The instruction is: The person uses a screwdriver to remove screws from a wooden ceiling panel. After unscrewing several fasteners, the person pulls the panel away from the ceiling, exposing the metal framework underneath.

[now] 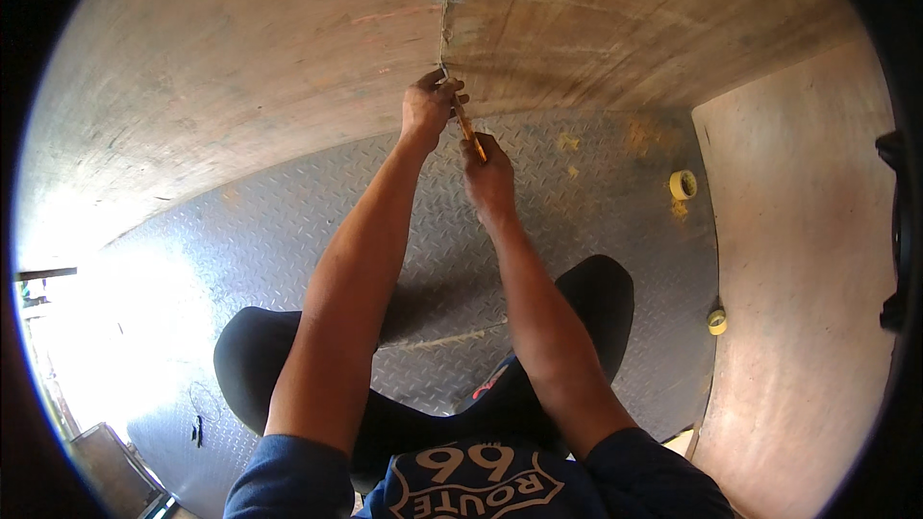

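Note:
My right hand point(491, 178) is closed round the near end of a slim orange-yellow tool point(464, 122), perhaps a cutter knife; its exact kind is unclear. The tool points up and away, its tip at the lower part of a vertical seam point(445, 38) between two wooden panels. Close to that tip, my left hand point(428, 108) pinches the front of the tool, its fingertips on both sides. What lies between those fingertips is partly hidden. The seam's edge looks rough and pale.
I sit over a grey diamond-plate metal floor point(288, 221), knees bent. A wide roll of yellow tape point(683, 185) lies at the right; a smaller yellow roll point(717, 322) is nearer me by the right panel point(798, 279). Bright light comes from the left. A small dark object point(197, 431) lies lower left.

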`<state>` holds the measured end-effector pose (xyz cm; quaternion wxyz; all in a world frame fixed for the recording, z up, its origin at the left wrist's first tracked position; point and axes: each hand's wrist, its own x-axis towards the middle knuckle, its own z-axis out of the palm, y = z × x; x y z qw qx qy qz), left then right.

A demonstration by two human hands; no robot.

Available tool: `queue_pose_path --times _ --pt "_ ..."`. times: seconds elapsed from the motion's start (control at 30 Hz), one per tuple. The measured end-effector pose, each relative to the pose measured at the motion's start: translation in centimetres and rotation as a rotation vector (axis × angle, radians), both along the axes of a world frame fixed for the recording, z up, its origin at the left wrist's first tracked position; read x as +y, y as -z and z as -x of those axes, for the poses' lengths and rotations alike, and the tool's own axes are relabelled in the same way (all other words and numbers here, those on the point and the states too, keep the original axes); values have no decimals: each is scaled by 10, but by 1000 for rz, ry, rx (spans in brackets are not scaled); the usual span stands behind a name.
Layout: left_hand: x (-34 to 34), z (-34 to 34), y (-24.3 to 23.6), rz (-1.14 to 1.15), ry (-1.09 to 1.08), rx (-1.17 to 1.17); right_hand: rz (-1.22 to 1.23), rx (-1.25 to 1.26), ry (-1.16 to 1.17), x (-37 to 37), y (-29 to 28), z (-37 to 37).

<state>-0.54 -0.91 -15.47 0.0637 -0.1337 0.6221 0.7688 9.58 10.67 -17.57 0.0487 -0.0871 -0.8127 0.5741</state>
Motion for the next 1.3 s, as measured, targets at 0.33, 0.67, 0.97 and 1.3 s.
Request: queue_pose_path --times 0.33,0.67,0.97,1.3 --pt "-2 5 5 26 -34 20 517 -275 -68 -13 22 -2" --pt "-6 12 -8 -48 -55 -59 1338 -381 -251 4 4 -3" --pt "-6 4 -9 15 -5 -70 773 -187 -94 -15 -22 7" --pt "-7 8 -10 -240 25 -124 492 70 103 -17 -17 -12"
